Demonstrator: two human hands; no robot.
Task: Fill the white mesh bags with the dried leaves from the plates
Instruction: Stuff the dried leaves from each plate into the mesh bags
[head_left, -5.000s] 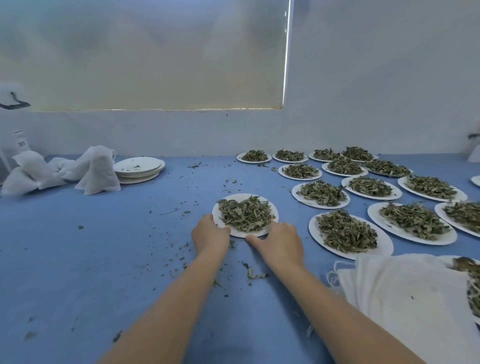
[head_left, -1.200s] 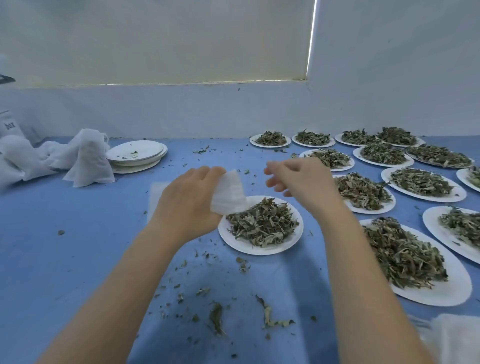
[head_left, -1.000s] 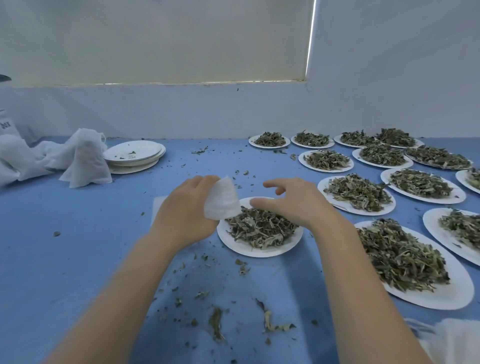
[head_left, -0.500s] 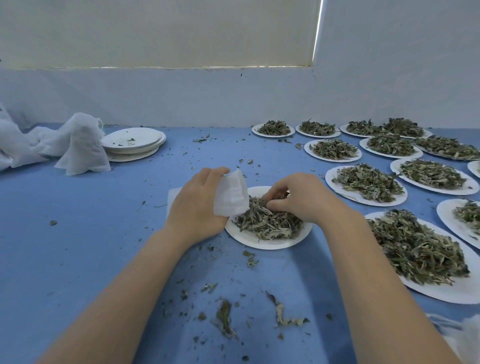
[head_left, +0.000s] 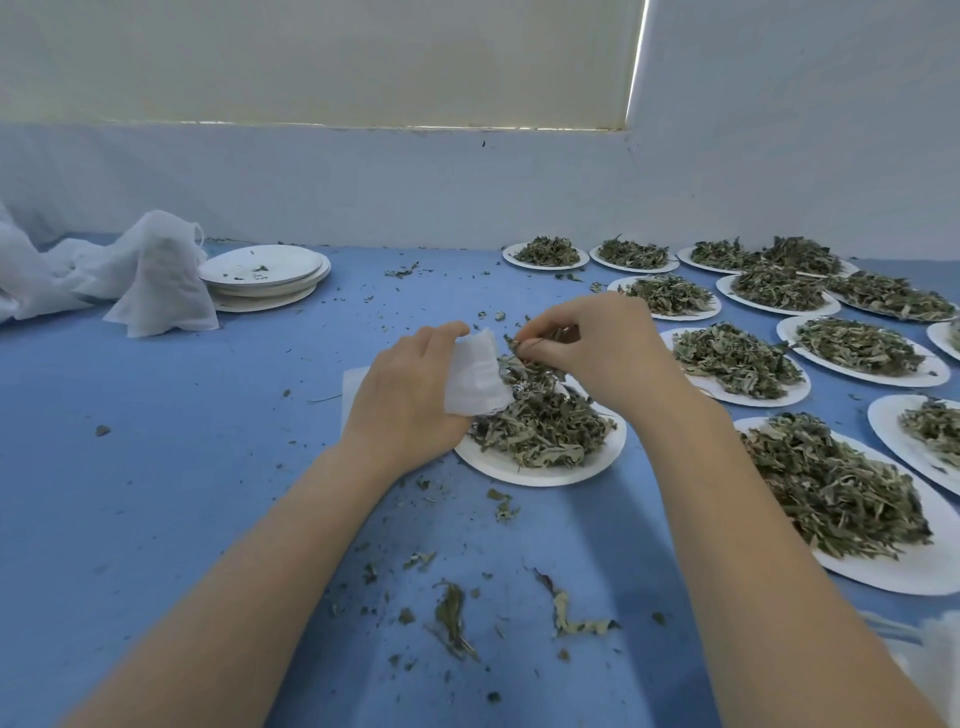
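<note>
A white paper plate (head_left: 540, 470) heaped with dried leaves (head_left: 540, 423) lies on the blue table in front of me. My left hand (head_left: 402, 395) grips a white mesh bag (head_left: 475, 374) at the plate's left edge, its mouth turned toward the leaves. My right hand (head_left: 605, 351) is raised above the plate's far side and pinches a clump of dried leaves (head_left: 524, 348) right beside the bag's mouth. How much is inside the bag is hidden.
Several more plates of dried leaves (head_left: 737, 361) spread across the right half of the table. A stack of used plates (head_left: 262, 273) and a heap of white mesh bags (head_left: 156, 278) sit at the far left. Leaf crumbs (head_left: 452, 618) litter the near table. More white fabric (head_left: 935, 660) lies at the lower right.
My right hand went down into the leaves on the plate, took a pinch and lifted it toward the bag's mouth. My left hand has kept holding the bag at the plate's left edge.
</note>
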